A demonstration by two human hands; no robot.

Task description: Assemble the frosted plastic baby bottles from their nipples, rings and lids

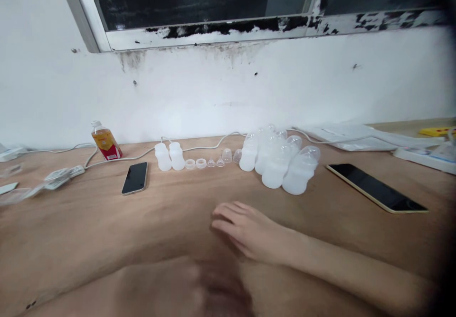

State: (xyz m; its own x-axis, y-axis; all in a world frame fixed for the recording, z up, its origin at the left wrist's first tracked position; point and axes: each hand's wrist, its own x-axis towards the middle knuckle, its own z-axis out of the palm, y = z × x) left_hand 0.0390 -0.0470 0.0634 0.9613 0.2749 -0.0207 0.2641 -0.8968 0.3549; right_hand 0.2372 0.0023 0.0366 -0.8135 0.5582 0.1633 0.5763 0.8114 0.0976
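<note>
My right hand [238, 226] rests on the wooden table in front of the baby bottles, fingers loosely laid down and thumb apart, with nothing visible in it. Smeared by motion, my left hand [223, 286] is low at the bottom edge, so its fingers cannot be made out. Beyond the right hand stands a cluster of capped baby bottles [274, 165]. To their left, a row holds two uncapped bottles [170, 156], two ring collars [195, 163], two clear nipples [215, 163] and two clear dome caps [231, 155].
A phone [135, 178] lies at the left and a larger phone [375, 187] at the right. Near the wall stands a drink bottle [106, 141]. White cables [210, 147] run along the back; a power strip [425, 159] and plastic bags [345, 135] lie at right.
</note>
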